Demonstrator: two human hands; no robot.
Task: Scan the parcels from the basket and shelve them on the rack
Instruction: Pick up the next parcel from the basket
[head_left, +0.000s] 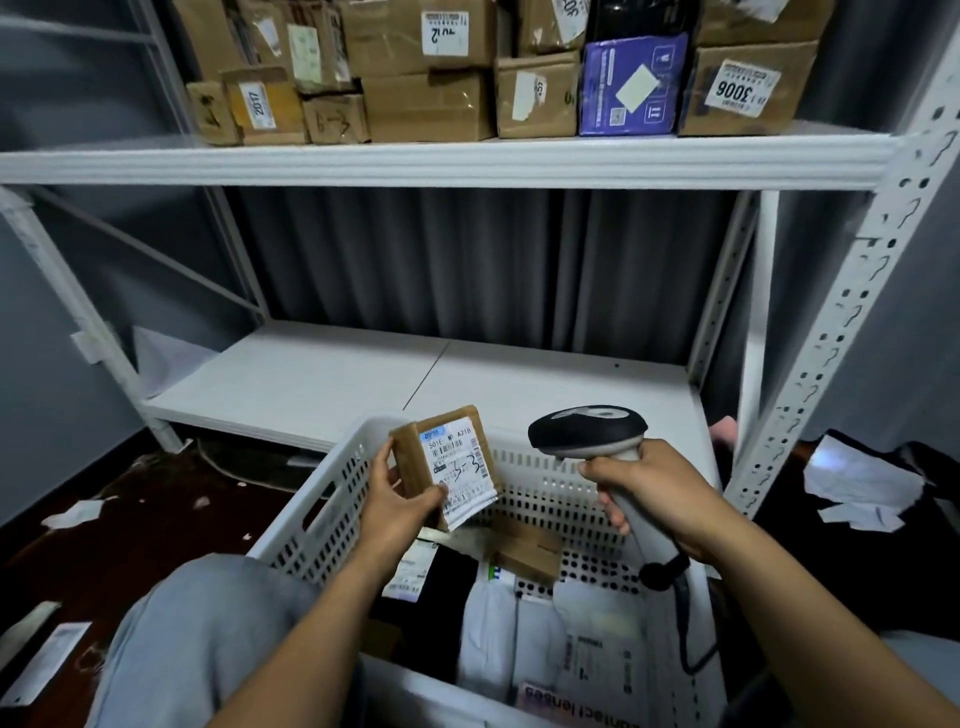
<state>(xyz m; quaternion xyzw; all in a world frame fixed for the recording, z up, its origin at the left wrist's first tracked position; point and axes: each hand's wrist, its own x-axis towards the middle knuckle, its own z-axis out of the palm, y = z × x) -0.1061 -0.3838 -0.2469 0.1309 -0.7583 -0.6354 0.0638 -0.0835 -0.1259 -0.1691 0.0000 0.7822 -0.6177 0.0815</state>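
A: so left hand pinching small brown cardboard parcel above the white slotted plastic basket, right hand wrapped round grey pistol-grip scanner.
B: Edge pinch looks weak imo, could drop back in.

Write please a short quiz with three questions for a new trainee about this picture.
1. True or false: the right hand grips the scanner.
2. The left hand holds: A) a small brown box; B) a white bag; C) nothing.
3. Fill in: the handwritten mark on the box's label is ___.
Key: 1 true; 2 A; 3 "3-3".
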